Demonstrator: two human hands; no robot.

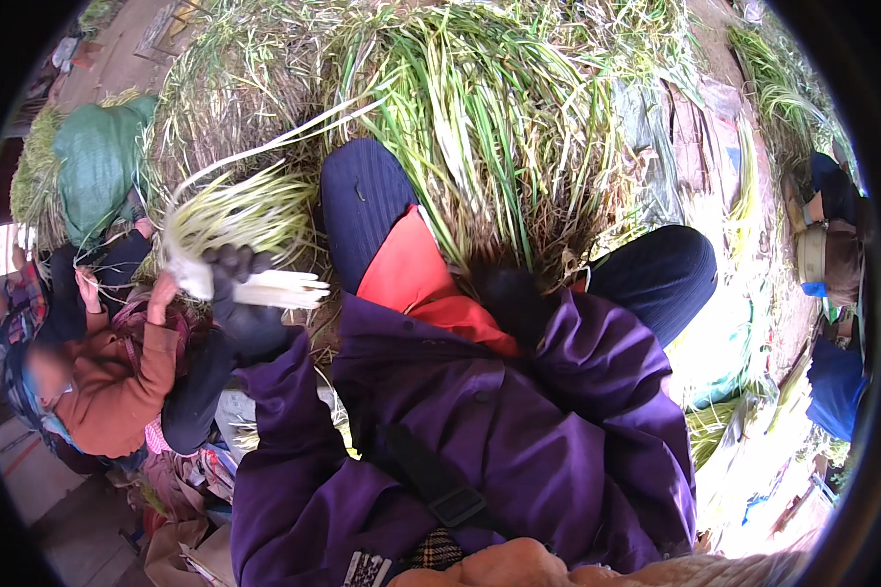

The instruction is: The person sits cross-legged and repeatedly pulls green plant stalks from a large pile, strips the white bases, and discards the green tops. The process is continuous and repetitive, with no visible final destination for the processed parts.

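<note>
Green plastic-looking sack (103, 161) upper L, head view; co-worker in rust-brown top (132, 406) sits close by, L side. Dark ribbed-trouser knees (367, 191) flank lower end of big green-and-white stalk heap (465, 117), purple jacket (499, 421) below. R hand (509, 298), dark & blurred, at heap's brown roots; can't tell grip. L hand (240, 284) curled round cream-white stalk bundle (289, 289), straight, approx. level, ends poking out R nr L knee.
</note>
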